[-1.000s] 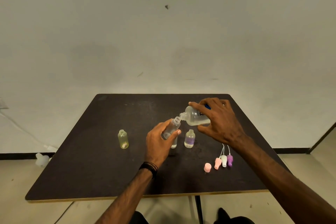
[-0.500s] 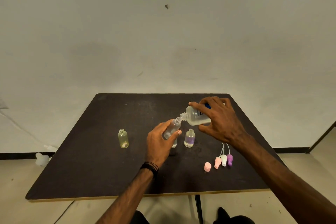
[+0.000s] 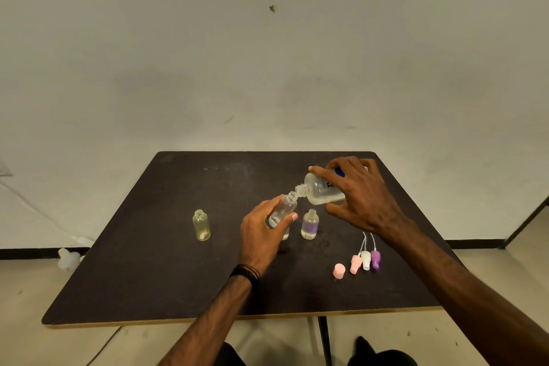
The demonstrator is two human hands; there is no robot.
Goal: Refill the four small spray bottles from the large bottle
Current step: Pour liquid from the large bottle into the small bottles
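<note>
- Pink cap (image 3: 339,271) and three spray heads (image 3: 366,260) lie nearest on the table (image 3: 148,276);
- left hand (image 3: 261,235) grips a tilted small bottle (image 3: 283,209);
- right hand (image 3: 361,193) grips the large bottle (image 3: 319,192), tipped, necks meeting.

A dark square worktop (image 3: 148,276) with a pale front edge carries the things. On it, left of middle, stands an uncapped yellowish small bottle (image 3: 201,225). Near the middle stands an uncapped small bottle with a purple band (image 3: 310,224). Toward the front right lie a pink cap (image 3: 339,271) and, just beside it in a close row, a pink spray top (image 3: 355,263), a white spray top (image 3: 365,260) and a purple spray top (image 3: 375,258), their thin tubes pointing away from the front edge.
</note>
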